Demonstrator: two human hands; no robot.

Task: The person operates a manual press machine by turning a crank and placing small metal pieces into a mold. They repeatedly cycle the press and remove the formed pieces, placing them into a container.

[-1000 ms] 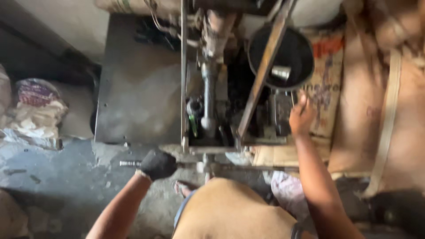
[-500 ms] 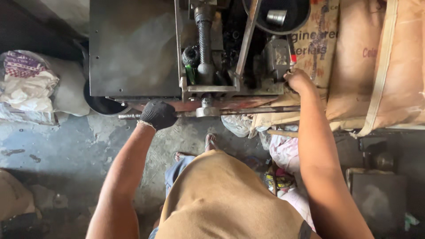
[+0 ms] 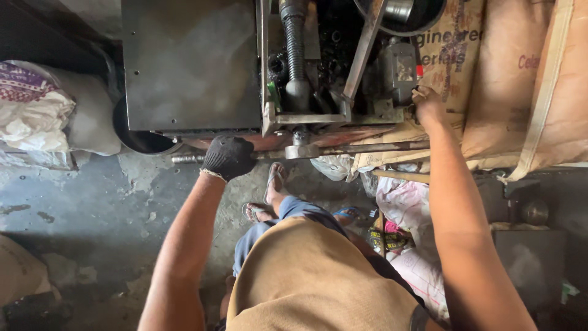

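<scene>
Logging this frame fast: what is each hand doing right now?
Left hand: gloved, closed around the horizontal metal bar.
Right hand: bare, resting against the small grey motor box; whether it grips cannot be told.

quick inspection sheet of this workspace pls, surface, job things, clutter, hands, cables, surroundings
surface: grey concrete floor, stained and patchy.
job's things: long metal bar lying across the front of the dark machine; ribbed black hose runs down its middle.
clutter: white plastic bags and wrappers by the feet.
grippers: left hand, in a black glove, closed around the bar; right hand, bare, resting on the machine's right side beside a small grey box.
cables: nothing seen.
surroundings: brown sacks at right, tied cloth bundle at left, round dark tub under the machine.
</scene>
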